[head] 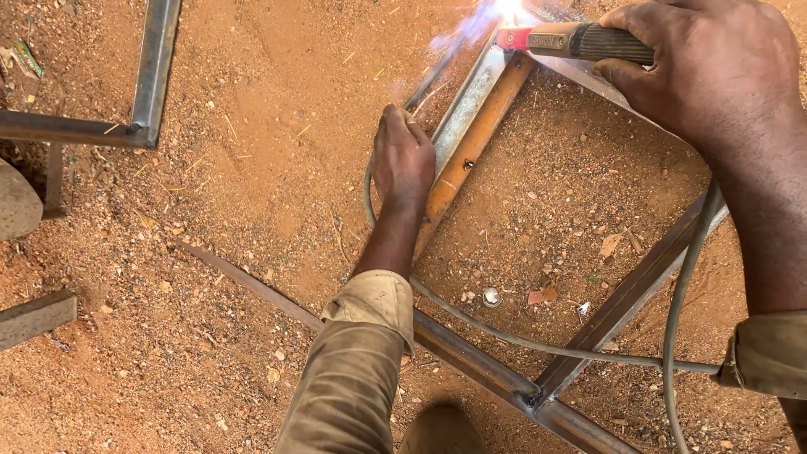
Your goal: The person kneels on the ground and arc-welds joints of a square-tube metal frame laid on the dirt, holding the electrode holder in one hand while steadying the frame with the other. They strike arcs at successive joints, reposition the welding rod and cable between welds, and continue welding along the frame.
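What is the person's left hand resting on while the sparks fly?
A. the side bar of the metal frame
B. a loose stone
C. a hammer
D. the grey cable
A: the left hand presses on the metal frame bar, while the right hand holds the welding holder at the bright arc.

You press your left hand (pixel 403 160) on a square frame of dull grey angle-iron bars (pixel 471 126), one face rusty orange; your right hand (pixel 714 67) grips a ribbed black electrode holder with a red plastic tip (pixel 580 40); coarse, gritty red-brown soil (pixel 252 168) lies under a smooth grey rubber cable (pixel 504 332)
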